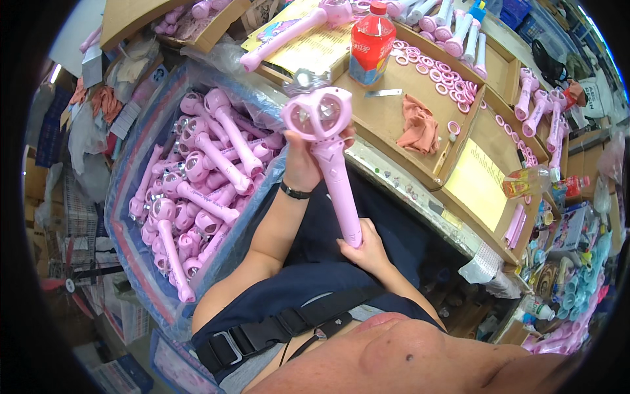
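A pink toy wand [337, 187] is tilted in front of me, with a round, clear-windowed head and a silvery crown-like top. My left hand [303, 165], with a dark band at the wrist, is closed round the wand's neck just below the head; some of its fingers are hidden behind the wand. At the lower end of the handle, my right hand [369, 251] grips the wand with the thumb near its tip. To my left, a large blue-edged bag [125, 253] is heaped with several similar pink wands [207, 205].
On the bench's cardboard trays stand a red-labelled bottle [371, 49], pink rings [453, 82], an orange cloth [418, 126] and a small metal strip [383, 93]. Another pink wand [295, 34] lies at the back. The bench edge [413, 197] runs close beside my right arm.
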{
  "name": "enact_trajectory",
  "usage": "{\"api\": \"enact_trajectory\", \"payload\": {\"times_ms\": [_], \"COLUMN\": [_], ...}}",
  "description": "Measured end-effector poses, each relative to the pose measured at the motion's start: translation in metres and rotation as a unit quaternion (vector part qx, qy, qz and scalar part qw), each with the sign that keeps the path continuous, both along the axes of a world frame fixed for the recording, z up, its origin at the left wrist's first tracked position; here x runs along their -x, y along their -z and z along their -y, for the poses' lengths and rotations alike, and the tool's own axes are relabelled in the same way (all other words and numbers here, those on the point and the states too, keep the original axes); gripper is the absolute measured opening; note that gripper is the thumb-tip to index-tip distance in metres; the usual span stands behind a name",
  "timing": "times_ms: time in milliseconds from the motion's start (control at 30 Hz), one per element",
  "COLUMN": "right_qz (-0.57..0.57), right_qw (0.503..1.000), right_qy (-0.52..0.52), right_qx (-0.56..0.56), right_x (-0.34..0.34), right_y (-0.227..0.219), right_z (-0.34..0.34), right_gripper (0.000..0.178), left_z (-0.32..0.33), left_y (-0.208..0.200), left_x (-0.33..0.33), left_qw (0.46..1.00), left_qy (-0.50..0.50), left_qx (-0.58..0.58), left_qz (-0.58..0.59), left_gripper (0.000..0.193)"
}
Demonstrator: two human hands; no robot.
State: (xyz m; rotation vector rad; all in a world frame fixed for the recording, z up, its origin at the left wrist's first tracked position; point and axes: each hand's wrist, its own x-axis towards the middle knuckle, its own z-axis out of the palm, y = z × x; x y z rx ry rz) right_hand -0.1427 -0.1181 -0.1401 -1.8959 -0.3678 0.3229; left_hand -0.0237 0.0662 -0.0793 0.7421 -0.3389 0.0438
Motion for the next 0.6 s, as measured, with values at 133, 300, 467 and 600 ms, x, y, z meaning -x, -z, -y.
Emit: {"api": "enact_trajectory", "payload": {"times_ms": [133, 300, 467, 600], "right_qz": [-0.086, 0.109, 0.192, 0.194], "right_qw": [0.989, 0.985, 0.946, 0.950], "right_qy": [-0.048, 0.097, 0.157, 0.152], "right_qx": [-0.109, 0.092, 0.207, 0.193], "right_x": [-0.001, -0.003, -0.003, -0.004], "right_y": [-0.005, -0.016, -0.022, -0.023], "right_z": [0.009, 0.013, 0.016, 0.019], "right_gripper": [0.053, 0.058, 0.051, 0.053], "left_z": [0.004, -0.004, -0.007, -0.007], "left_y": [-0.004, 0.000, 0.003, 0.002], "left_x": [-0.002, -0.010, -0.009, -0.007], "left_qw": [0.978, 0.942, 0.894, 0.919], "left_qy": [0.083, -0.316, -0.364, -0.331], "left_qx": [0.190, -0.032, -0.260, -0.213], "left_qz": [-0.018, -0.112, -0.016, -0.021], "left_gripper": [0.076, 0.049, 0.064, 0.063]}}
